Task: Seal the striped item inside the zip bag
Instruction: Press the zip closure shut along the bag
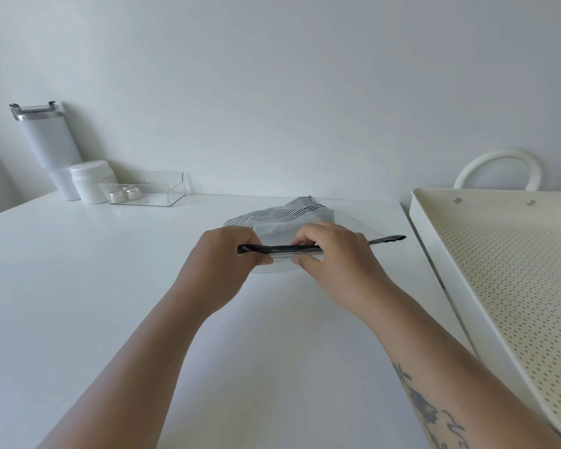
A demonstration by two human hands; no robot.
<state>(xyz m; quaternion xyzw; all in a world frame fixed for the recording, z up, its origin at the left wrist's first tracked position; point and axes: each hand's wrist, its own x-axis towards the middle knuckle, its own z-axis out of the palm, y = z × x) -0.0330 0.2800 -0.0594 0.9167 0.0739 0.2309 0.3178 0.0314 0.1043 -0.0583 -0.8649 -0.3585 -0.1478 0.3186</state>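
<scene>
Sealing is the step in hand. Both hands pinch the dark zip strip [318, 247] of the zip bag [347, 226], which lies on the white table [110, 286] just left of a perforated tray [512, 286]. The left hand [222, 254] is closed on the strip's left end; the right hand [332, 251] is closed on it near the middle, thumb beneath. The striped item [282, 212] sits at the bag's far end, seemingly inside the clear film. The strip's right end looks unpressed, so the next move likely calls for running the right-hand pinch rightward while the left anchors.
</scene>
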